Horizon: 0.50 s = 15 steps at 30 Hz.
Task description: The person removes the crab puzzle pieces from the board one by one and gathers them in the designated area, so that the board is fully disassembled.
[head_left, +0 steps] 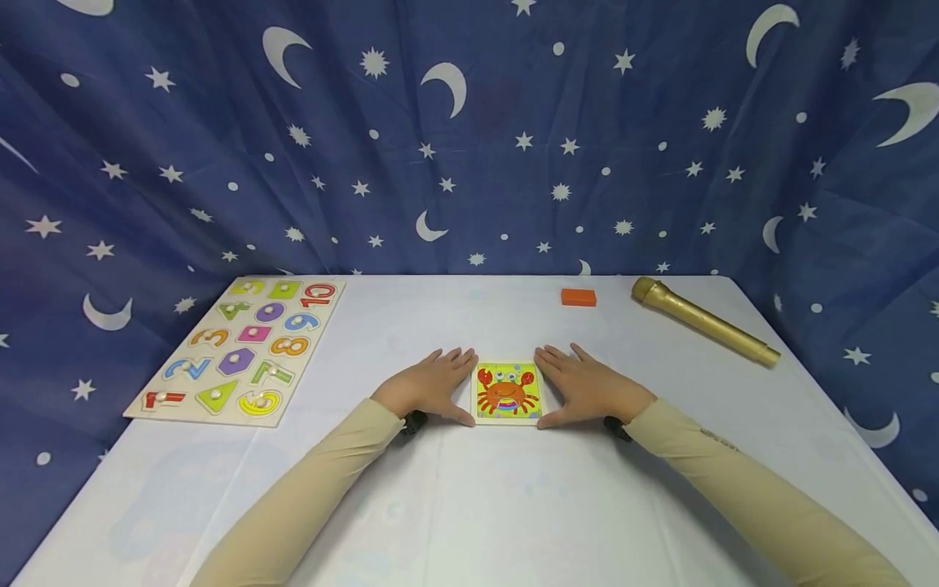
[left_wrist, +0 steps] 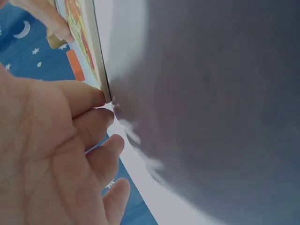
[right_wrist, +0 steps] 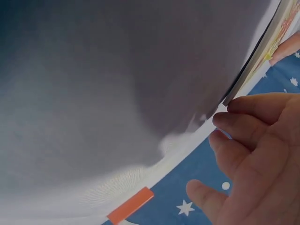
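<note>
A small square crab picture puzzle lies flat on the white table, with a red crab on a yellow-green ground inside a pale wooden frame. My left hand rests at its left side, index fingertip and thumb by the two left corners. On the opposite side my right hand lies the same way, its fingers stretched forward. In both wrist views an index fingertip touches a corner of the puzzle's frame, while the other fingers are slightly bent and hold nothing. The thumbs are hidden in the right wrist view.
A number and shape peg board lies at the table's left. Behind the puzzle sits an orange block. A gold toy microphone lies slanted at the back right. A blue star-and-moon curtain hangs behind and beside the table.
</note>
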Each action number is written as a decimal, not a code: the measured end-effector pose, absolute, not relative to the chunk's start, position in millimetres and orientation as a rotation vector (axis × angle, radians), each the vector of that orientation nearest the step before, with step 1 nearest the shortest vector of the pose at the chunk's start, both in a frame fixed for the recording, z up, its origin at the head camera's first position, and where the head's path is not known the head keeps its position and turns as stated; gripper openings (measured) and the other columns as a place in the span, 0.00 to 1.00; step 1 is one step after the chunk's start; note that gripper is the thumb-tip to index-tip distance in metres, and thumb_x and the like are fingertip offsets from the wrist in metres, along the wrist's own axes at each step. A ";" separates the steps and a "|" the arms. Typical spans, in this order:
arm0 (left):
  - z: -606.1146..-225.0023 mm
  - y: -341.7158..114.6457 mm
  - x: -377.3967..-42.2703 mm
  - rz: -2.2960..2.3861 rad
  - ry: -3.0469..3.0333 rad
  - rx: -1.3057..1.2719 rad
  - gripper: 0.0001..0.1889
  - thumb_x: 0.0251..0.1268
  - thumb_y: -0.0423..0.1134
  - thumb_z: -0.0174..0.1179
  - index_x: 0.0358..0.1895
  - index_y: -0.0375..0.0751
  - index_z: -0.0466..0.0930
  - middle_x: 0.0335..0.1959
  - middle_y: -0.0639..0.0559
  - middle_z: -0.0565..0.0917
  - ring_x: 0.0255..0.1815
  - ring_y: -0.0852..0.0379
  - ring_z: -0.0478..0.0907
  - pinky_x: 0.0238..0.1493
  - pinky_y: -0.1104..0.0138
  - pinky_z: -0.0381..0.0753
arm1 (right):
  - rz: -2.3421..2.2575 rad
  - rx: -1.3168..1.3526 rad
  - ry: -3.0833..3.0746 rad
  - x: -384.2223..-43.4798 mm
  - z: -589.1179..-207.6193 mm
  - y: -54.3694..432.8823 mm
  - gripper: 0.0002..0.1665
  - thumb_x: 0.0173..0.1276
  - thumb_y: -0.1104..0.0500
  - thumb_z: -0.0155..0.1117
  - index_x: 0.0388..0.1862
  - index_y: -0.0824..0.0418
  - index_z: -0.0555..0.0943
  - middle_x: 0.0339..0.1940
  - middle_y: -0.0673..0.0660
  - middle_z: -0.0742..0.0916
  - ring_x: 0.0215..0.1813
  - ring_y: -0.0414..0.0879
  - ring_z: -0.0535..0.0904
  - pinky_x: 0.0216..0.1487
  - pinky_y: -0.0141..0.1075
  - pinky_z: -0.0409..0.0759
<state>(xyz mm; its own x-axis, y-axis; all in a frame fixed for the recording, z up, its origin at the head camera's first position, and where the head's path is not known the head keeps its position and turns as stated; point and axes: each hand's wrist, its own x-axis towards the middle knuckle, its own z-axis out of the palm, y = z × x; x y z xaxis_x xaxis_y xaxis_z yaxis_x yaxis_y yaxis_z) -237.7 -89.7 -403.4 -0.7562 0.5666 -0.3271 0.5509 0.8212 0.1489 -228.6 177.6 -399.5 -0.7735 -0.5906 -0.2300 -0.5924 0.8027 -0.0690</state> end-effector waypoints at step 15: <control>-399.1 -85.1 -244.9 0.149 2.622 0.821 0.54 0.51 0.64 0.62 0.75 0.43 0.44 0.77 0.50 0.46 0.78 0.50 0.42 0.76 0.53 0.41 | -0.072 -0.878 2.690 -240.4 -398.7 179.9 0.66 0.49 0.24 0.60 0.75 0.62 0.51 0.77 0.61 0.56 0.77 0.55 0.50 0.74 0.57 0.44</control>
